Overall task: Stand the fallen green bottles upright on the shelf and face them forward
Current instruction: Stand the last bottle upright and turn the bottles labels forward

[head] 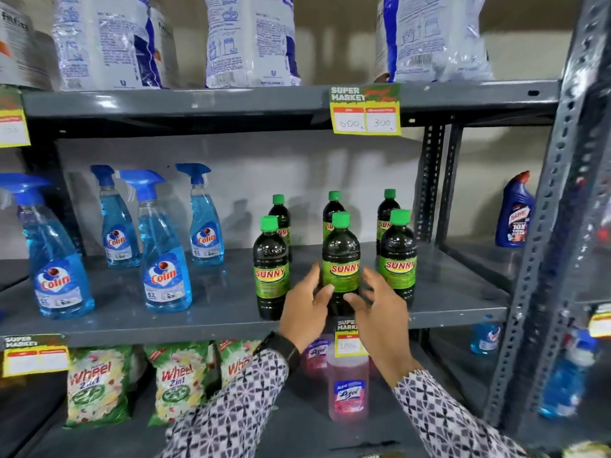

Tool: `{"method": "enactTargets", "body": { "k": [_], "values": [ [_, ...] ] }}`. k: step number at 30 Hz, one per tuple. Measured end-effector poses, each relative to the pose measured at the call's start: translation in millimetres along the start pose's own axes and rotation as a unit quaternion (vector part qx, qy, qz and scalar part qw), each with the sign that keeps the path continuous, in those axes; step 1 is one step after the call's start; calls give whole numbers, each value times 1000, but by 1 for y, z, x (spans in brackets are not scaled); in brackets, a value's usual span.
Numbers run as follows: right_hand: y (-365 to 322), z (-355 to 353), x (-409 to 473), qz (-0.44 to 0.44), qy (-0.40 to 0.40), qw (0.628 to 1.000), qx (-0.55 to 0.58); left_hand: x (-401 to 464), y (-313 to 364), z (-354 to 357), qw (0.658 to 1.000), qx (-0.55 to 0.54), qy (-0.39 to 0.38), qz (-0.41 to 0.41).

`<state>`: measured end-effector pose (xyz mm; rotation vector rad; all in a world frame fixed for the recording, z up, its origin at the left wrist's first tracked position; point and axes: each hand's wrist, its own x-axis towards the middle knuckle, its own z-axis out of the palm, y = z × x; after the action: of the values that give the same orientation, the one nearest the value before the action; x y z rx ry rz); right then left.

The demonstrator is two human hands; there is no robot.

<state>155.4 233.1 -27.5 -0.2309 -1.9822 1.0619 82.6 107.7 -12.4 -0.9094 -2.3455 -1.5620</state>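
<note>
Right now the dark glass-look bottle with the green cap and green SUNNY label, middle of the front row (341, 259), stands upright on the grey metal shelf (211, 312), its long axis vertical and its label turned toward the camera. It sits directly ahead of both hands, between them, so neither hand is clearly the nearer. The left hand (305, 310) comes up from below on the bottle's left, fingers spread and curved, thumb tip touching or almost touching the lower label. The right hand (380, 309) mirrors it on the right side, fingers loosely open and a little blurred, so I cannot tell whether it actually presses the bottle. Neither hand is closed around anything; at most they cup the bottle's lower body.

Five more green-capped bottles stand upright around it: one front left (271, 269), one front right (398, 259), three behind. None appears to be lying down, so the task looks nearly done. Any coming move would probably be a small twist about the vertical axis to square the label
</note>
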Motion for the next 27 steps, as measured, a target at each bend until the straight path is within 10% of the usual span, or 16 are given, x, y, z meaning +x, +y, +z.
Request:
{"method": "enactTargets", "body": {
  "k": [20, 27],
  "values": [
    [32, -25, 0, -23, -3, 999, 22, -2, 7, 28, 995, -93, 16, -17],
    [55, -76, 6, -49, 99, 994, 21, -37, 38, 41, 975, -62, 214, 4]
  ]
}}
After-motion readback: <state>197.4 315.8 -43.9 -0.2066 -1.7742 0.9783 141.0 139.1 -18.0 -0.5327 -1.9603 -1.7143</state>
